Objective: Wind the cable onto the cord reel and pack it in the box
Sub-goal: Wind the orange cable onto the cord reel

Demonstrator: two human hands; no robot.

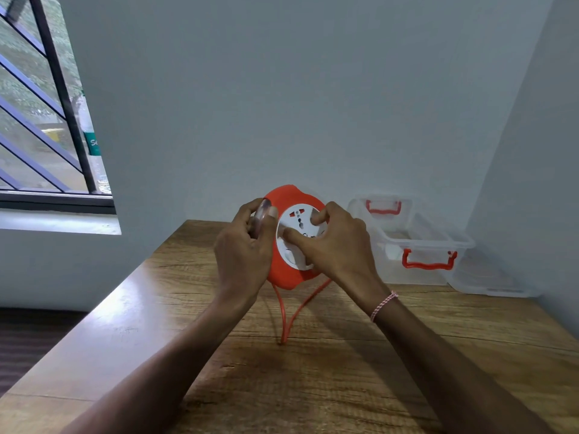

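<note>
I hold a round orange cord reel (283,270) with a white socket face upright above the wooden table (156,308). My left hand (244,245) grips its left rim, the thumb over a clear part of the edge. My right hand (338,242) presses its fingers on the white face. A loop of orange cable (291,317) hangs from the reel's underside and touches the table. The clear plastic box (416,242) with red handles stands open at the back right.
The box's clear lid (488,280) lies flat to the right of the box, by the right wall. A grey wall runs behind the table. A barred window (47,120) is at the left, and the table's left edge drops to a dark floor.
</note>
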